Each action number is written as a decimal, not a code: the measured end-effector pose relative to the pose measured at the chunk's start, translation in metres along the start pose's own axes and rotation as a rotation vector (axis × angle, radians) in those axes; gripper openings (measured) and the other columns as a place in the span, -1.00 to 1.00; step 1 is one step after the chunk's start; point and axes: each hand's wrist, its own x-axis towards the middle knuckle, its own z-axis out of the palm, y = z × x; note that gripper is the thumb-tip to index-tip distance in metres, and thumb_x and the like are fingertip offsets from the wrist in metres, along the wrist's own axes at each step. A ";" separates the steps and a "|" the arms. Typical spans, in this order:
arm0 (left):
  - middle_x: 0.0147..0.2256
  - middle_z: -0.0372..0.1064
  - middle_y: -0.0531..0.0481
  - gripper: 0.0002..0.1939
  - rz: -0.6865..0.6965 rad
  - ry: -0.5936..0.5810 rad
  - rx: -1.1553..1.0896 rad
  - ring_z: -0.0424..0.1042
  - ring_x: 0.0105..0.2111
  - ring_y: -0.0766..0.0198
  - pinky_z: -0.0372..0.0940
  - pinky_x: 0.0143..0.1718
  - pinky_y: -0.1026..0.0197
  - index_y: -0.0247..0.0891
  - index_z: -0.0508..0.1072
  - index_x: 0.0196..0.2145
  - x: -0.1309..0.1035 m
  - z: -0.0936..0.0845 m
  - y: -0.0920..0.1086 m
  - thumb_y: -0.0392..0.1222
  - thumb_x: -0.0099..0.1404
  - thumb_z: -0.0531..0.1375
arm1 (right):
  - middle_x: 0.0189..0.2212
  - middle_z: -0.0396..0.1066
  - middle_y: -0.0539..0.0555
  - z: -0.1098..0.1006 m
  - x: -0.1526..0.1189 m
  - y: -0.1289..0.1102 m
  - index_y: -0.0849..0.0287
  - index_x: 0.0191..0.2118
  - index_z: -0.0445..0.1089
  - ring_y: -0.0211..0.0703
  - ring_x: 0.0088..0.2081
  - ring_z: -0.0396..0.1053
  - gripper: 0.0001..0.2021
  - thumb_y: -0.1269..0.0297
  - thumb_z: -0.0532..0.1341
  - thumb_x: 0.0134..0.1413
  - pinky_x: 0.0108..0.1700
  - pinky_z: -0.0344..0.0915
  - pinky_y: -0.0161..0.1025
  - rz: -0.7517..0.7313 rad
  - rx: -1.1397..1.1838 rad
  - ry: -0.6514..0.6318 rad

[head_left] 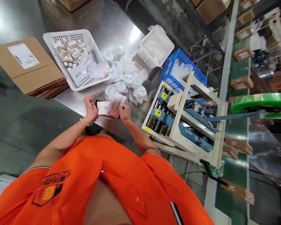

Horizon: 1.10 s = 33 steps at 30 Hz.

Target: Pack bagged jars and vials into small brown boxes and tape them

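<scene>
A small open cardboard box (110, 117) is at the table's near edge, in front of my body. My left hand (91, 109) is closed on its left side. A white packet with dark lettering (103, 107) lies in the box opening. My right hand (125, 113) pinches a clear plastic packet with reddish print (115, 104) at the box's right side, and it overlaps the white one. Just beyond the box lie several clear-wrapped round jars with pale blue lids (128, 78). A white basket (72, 86) on the left holds small white-capped bottles (71, 51), cards and plastic-wrapped items.
Flattened cardboard boxes (37, 70) are stacked at the left. A small white basket (146, 59) and a blue crate (170, 67) stand at the back right. A carton-sealing machine (178, 122) is close on my right, beside a green conveyor (234, 125) carrying cartons.
</scene>
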 end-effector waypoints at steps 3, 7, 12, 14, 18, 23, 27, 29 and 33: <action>0.00 0.44 -0.20 -0.84 -0.004 -0.055 0.024 0.48 0.18 -0.10 0.44 0.43 -0.36 -0.08 0.34 -0.11 0.004 -0.003 0.006 -0.30 0.53 0.26 | -0.41 0.39 0.00 -0.009 0.001 0.008 0.02 -0.45 0.31 -0.06 -0.21 0.45 -0.65 0.30 0.33 0.41 -0.04 0.49 -0.18 -0.041 -0.127 0.080; -0.01 0.45 -0.19 -0.78 -0.041 -0.059 0.038 0.49 0.16 -0.11 0.48 0.43 -0.38 -0.09 0.34 -0.11 0.009 -0.005 0.011 -0.34 0.48 0.30 | -0.27 0.54 0.08 -0.052 0.030 0.002 0.12 -0.20 0.55 -0.03 -0.12 0.48 -0.77 0.27 0.27 0.62 0.07 0.50 -0.15 -0.310 -0.194 0.076; 0.04 0.45 -0.15 -0.75 -0.090 -0.027 0.013 0.49 0.18 -0.01 0.53 0.42 -0.22 -0.10 0.34 -0.04 0.012 -0.006 0.012 -0.35 0.51 0.33 | -0.16 0.70 0.12 -0.016 0.037 -0.029 0.18 0.06 0.67 0.00 -0.09 0.61 -0.79 0.45 0.24 0.62 0.02 0.50 -0.19 -0.440 -0.731 -0.367; 0.04 0.45 -0.15 -0.74 -0.097 -0.048 0.012 0.49 0.15 0.02 0.55 0.39 -0.17 -0.12 0.34 -0.03 0.013 -0.007 0.013 -0.36 0.51 0.33 | -0.05 0.76 0.25 0.017 0.027 -0.040 0.26 0.14 0.68 0.05 -0.02 0.68 -0.75 0.52 0.25 0.59 0.05 0.52 -0.18 -0.395 -0.934 -0.461; 0.00 0.44 -0.14 -0.71 -0.105 -0.127 0.038 0.51 0.09 0.02 0.55 0.35 -0.19 -0.12 0.35 -0.06 0.021 -0.012 0.017 -0.39 0.42 0.34 | 0.14 0.74 0.45 0.042 0.010 -0.045 0.41 0.29 0.64 0.14 0.11 0.71 -0.68 0.54 0.28 0.58 0.15 0.57 -0.11 -0.413 -1.013 -0.477; -0.14 0.43 -0.02 -0.66 -0.210 -0.205 0.064 0.56 -0.03 0.02 0.58 0.27 -0.18 -0.07 0.35 -0.13 0.039 -0.026 0.021 -0.32 0.29 0.41 | 0.21 0.72 0.41 -0.007 0.001 -0.021 0.27 0.39 0.62 0.17 0.19 0.65 -0.62 0.46 0.17 0.70 0.25 0.56 -0.01 -0.421 -0.914 -0.139; -0.29 0.40 0.08 -0.69 -0.291 -0.335 0.061 0.49 -0.22 0.12 0.58 0.05 -0.02 -0.08 0.35 -0.24 0.043 -0.030 0.025 -0.24 0.21 0.43 | -0.15 0.72 0.17 -0.030 -0.004 0.003 0.19 0.03 0.70 0.03 -0.09 0.65 -0.85 0.30 0.34 0.62 0.05 0.53 -0.18 0.005 -0.671 -0.067; -0.37 0.37 0.10 -0.68 -0.293 -0.448 0.080 0.45 -0.27 0.14 0.55 -0.03 0.02 -0.09 0.36 -0.31 0.040 -0.026 0.029 -0.21 0.17 0.46 | -0.29 0.65 0.03 -0.018 -0.003 0.007 0.16 -0.13 0.66 -0.05 -0.20 0.61 -0.92 0.30 0.45 0.48 -0.02 0.49 -0.24 0.053 -0.526 -0.210; -0.40 0.43 0.03 -0.70 -0.222 -0.627 0.218 0.48 -0.27 0.08 0.54 -0.05 -0.01 -0.11 0.44 -0.37 0.037 -0.024 0.039 -0.02 0.23 0.49 | -0.27 0.68 0.02 0.021 0.009 0.002 0.17 -0.14 0.66 -0.08 -0.17 0.61 -0.95 0.36 0.51 0.37 -0.02 0.48 -0.26 0.008 -0.497 -0.298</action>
